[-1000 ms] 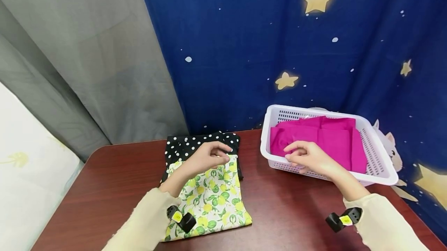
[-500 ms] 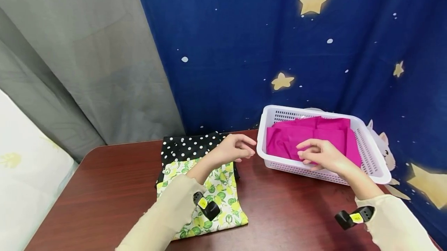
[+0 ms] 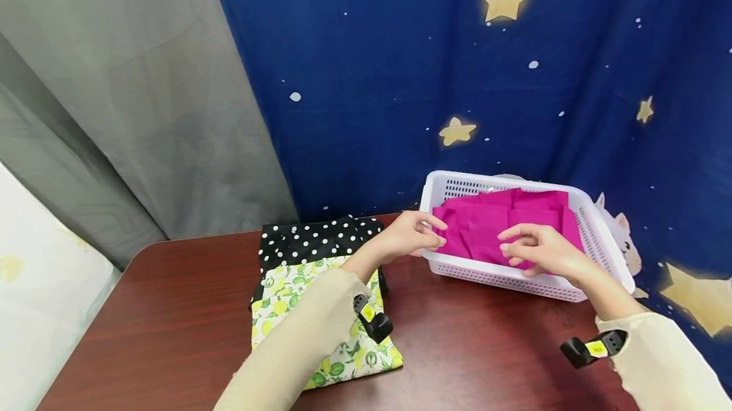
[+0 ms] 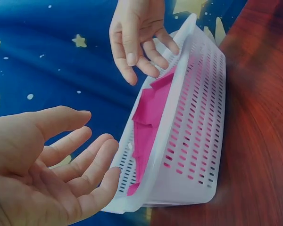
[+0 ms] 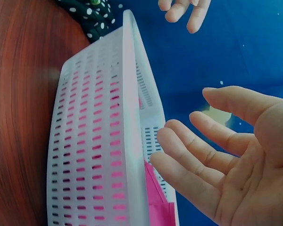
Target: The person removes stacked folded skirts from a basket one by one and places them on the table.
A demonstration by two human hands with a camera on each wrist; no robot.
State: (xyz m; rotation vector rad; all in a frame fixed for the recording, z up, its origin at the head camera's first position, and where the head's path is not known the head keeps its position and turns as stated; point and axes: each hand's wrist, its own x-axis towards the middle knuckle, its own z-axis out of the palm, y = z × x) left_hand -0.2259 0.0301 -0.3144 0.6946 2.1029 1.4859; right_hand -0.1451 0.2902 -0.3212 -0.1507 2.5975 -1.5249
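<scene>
A white perforated plastic basket (image 3: 503, 276) stands at the back right of the table with folded magenta cloth (image 3: 486, 227) inside. My left hand (image 3: 408, 233) hovers by the basket's left end, fingers loosely bent and holding nothing. Over the basket's front right part is my right hand (image 3: 543, 249), also bare, its fingers relaxed. Both wrist views show the left hand (image 4: 61, 174) and the right hand (image 5: 226, 155) above the rim, apart from the cloth. Left of the basket lies a lemon-print cloth (image 3: 280, 309), partly hidden under my left sleeve. It overlaps a black polka-dot cloth (image 3: 303, 242).
The dark red wooden table (image 3: 183, 309) reaches back to a grey curtain (image 3: 143, 112) and a blue star-print curtain (image 3: 366, 93). White fabric (image 3: 46, 290) hangs at the far left, beside the table edge. Black cameras are strapped to both wrists.
My left hand has moved right, from above the lemon-print cloth to the basket's left end. My right hand has shifted slightly right over the basket. The head view has turned a little.
</scene>
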